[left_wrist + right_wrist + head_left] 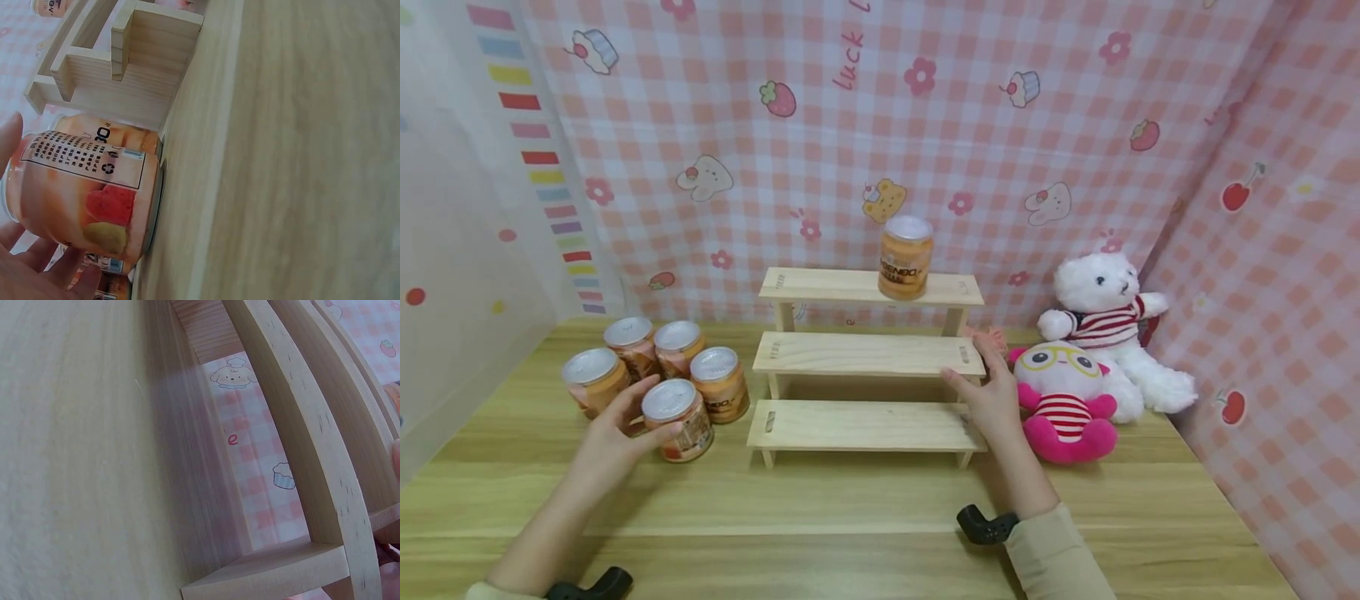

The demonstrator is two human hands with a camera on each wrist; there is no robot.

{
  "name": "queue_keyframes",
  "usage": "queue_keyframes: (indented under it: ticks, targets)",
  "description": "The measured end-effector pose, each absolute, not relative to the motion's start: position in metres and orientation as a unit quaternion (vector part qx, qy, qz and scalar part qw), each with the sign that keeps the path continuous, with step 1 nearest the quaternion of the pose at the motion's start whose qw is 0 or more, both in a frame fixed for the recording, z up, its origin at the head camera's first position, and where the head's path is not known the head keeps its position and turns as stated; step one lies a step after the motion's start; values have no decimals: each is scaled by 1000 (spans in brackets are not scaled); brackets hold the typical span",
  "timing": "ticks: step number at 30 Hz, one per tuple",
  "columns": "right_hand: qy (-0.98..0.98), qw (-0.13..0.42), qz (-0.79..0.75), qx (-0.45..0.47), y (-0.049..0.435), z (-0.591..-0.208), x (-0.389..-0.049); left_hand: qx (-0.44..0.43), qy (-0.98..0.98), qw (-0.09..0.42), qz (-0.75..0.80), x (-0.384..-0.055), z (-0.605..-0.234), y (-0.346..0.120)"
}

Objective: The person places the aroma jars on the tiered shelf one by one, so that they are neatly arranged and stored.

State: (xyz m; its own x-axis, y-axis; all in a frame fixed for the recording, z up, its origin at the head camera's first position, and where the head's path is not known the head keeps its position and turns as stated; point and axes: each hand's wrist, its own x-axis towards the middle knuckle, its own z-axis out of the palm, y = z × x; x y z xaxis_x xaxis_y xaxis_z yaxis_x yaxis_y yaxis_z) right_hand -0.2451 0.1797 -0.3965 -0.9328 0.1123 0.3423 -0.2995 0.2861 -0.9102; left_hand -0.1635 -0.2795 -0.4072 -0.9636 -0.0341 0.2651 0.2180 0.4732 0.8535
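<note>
At the front of a group of cans on the left, my left hand (619, 431) grips an orange can (687, 433), its thumb on the near right side and its fingers around the left. In the left wrist view the can (81, 200) shows a printed label with fruit, and its base is on the table. My right hand (996, 396) holds the right end of the middle tier of a three-step wooden shelf (865, 354). Only bits of that hand (390, 578) show in the right wrist view. One can (906, 262) stands upright on the top tier.
Several more cans (718, 387) stand close together beside and behind the gripped one. Right of the shelf sit a pink plush toy (1067, 417) and a white teddy bear (1101, 292). A pink checked curtain (850, 142) hangs behind the wood-grain table (820, 533).
</note>
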Motion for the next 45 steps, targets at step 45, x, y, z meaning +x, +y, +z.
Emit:
queue_keyframes:
  ticks: [45]
  targets:
    - [-794, 169, 581, 59, 169, -372, -227, -45, -805, 177, -564, -157, -389, -269]
